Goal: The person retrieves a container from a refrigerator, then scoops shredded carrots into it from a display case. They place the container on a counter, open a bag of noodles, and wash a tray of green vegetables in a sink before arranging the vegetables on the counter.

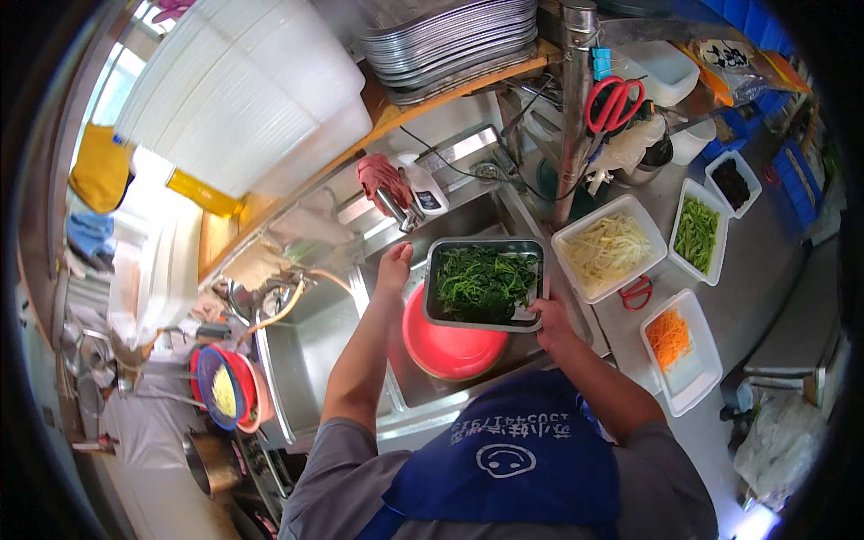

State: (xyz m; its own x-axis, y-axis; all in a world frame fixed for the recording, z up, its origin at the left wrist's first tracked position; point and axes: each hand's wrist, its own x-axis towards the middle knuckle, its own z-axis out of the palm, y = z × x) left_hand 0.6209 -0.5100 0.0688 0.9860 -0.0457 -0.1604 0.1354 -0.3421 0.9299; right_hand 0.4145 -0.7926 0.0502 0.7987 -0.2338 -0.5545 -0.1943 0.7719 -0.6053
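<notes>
My right hand (556,322) grips the near right corner of a metal tray (483,327) over the sink. Dark green leafy greens (482,283) lie in the tray, with some bare metal showing at its right side. Below it, a red plastic basin (452,354) sits in the right sink bowl, partly hidden by the tray. My left hand (395,266) is raised just left of the tray, apart from it and near the metal faucet (398,209). Its fingers are partly hidden, and I see nothing in them.
White containers hold pale shreds (611,250), green strips (696,229), orange shreds (668,339) and a dark food (730,183). Red-handled scissors (636,293) lie between containers. A metal post (574,135) and the shelf edge (466,74) bound the sink's far side. Colanders (219,388) stand left.
</notes>
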